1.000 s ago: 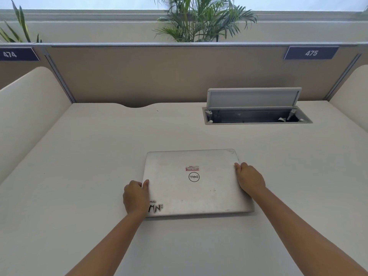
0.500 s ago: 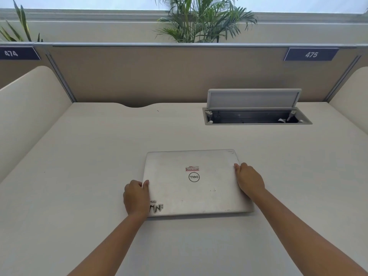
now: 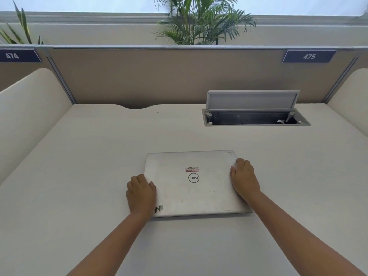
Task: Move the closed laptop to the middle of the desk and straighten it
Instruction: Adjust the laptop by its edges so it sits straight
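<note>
The closed laptop (image 3: 196,186) was found lying flat on the desk (image 3: 79,176), roughly at the middle of the surface and slightly toward the near edge. Its lid was seen to be nearly square to the desk, with a faint tilt noted along the far edge. A round logo and a small red-edged label were observed at the centre of the lid, and a sticker at its 7 o'clock corner, partly covered.

The left hand (image 3: 141,194) was placed at 9 o'clock of the laptop, curled over the left edge, thumb laid on the lid and fingers wrapped around the side. The right hand (image 3: 244,179) was placed at 3 o'clock, set over the right edge, fingers bent down onto the lid near the far corner. Both hands were thus closed against opposite sides, the laptop held between them. Whether the fingers reached beneath the base could not be told.

An open cable hatch (image 3: 254,116) with its flap raised was noted at 1 o'clock of the laptop, well apart. A partition (image 3: 159,76) bearing number plates was recorded along the far edge.
</note>
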The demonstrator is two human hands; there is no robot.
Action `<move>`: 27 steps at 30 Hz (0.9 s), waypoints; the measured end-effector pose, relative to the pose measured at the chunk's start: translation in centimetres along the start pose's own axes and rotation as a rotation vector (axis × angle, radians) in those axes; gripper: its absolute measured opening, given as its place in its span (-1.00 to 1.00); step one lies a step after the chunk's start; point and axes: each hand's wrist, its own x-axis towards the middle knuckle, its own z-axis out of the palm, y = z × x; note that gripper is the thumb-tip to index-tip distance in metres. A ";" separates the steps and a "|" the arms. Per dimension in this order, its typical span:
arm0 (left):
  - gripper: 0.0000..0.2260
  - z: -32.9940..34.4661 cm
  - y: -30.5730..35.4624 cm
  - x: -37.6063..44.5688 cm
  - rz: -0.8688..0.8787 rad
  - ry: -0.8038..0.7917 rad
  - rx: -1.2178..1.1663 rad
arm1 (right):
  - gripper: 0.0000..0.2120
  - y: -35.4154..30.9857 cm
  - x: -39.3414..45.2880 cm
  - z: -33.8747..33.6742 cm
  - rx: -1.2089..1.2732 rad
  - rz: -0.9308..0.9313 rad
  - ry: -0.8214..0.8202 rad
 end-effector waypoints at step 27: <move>-0.10 1.0 1.5 -1.0 0.432 -0.048 0.050 | -0.44 -3.1 -2.0 0.4 -0.097 -0.384 -0.066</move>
